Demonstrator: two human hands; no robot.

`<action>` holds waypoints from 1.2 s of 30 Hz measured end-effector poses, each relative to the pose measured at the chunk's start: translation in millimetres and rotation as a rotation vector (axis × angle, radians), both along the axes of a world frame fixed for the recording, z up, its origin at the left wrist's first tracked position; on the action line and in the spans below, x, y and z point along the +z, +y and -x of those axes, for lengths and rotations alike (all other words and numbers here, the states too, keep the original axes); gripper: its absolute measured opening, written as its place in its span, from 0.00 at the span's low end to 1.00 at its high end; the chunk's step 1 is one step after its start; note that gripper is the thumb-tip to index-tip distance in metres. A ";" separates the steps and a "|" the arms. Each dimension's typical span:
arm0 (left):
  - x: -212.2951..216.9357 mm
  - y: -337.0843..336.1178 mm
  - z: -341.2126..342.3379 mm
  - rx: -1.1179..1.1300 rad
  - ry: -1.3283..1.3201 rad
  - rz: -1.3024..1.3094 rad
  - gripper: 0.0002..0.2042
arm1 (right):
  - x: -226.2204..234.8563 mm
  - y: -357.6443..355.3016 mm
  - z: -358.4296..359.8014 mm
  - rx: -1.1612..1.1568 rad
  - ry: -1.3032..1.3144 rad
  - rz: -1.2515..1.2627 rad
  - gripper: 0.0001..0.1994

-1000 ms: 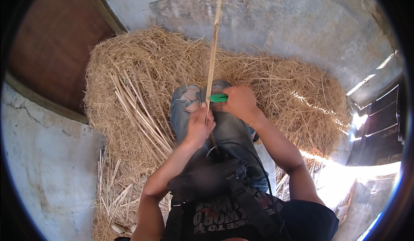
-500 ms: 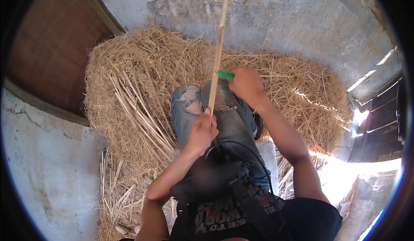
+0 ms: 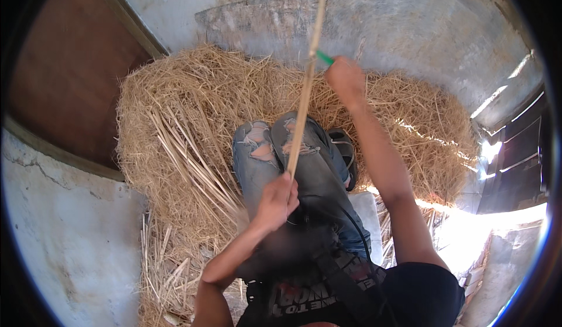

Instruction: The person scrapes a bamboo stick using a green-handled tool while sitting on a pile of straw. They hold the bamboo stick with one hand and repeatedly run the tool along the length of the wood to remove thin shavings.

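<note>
A long, pale wooden stick (image 3: pixel 302 110), with a joint-like ring partway along, rises from my lap. My left hand (image 3: pixel 277 203) is closed around its lower end, above my thighs. The far end tapers up in front of the wall and is slightly blurred. My right hand (image 3: pixel 346 82), reaching farther out, is closed on a green-handled tool (image 3: pixel 325 57). The green end meets the stick's right side near that ring. No blade can be made out. Under the stick are my knees in torn jeans (image 3: pixel 260 145).
Loose straw (image 3: pixel 193 87) is heaped ahead and to both sides. A bundle of thin pale strips (image 3: pixel 186 154) lies on it at left. A concrete wall (image 3: pixel 410 22) curves behind, with a brown panel (image 3: pixel 70 69) at far left. A black cable (image 3: pixel 351 216) crosses my lap.
My right hand with the green-handled tool has moved up and outward along the stick. The stick tilts a little more to the right, and my left hand has come slightly nearer to me.
</note>
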State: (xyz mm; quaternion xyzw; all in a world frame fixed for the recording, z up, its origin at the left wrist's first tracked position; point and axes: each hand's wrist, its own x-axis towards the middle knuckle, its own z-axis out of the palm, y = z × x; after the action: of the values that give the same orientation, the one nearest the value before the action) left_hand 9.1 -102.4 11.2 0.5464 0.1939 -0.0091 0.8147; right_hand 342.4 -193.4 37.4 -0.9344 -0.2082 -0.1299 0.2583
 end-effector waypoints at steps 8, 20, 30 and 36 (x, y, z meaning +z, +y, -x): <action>-13.5 24.9 4.2 0.015 -0.319 -0.148 0.24 | 79.4 -44.6 -1.6 -0.015 0.060 -0.375 0.10; 6.6 16.9 19.7 0.184 -0.453 -0.645 0.20 | 85.4 10.7 227.2 0.811 0.403 -0.428 0.15; 66.3 103.6 103.2 0.995 -0.881 -1.397 0.16 | 120.9 -12.3 226.5 0.848 0.196 -0.030 0.12; 82.6 155.8 111.1 0.405 -0.437 -1.910 0.24 | 90.2 -40.0 198.2 0.910 0.088 0.308 0.15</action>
State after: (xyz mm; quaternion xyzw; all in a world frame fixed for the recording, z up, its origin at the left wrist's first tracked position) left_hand -102.1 53.4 93.8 0.9183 0.0552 0.3902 0.0382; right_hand 144.2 -233.4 127.6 -0.7804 -0.6016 0.0684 0.1563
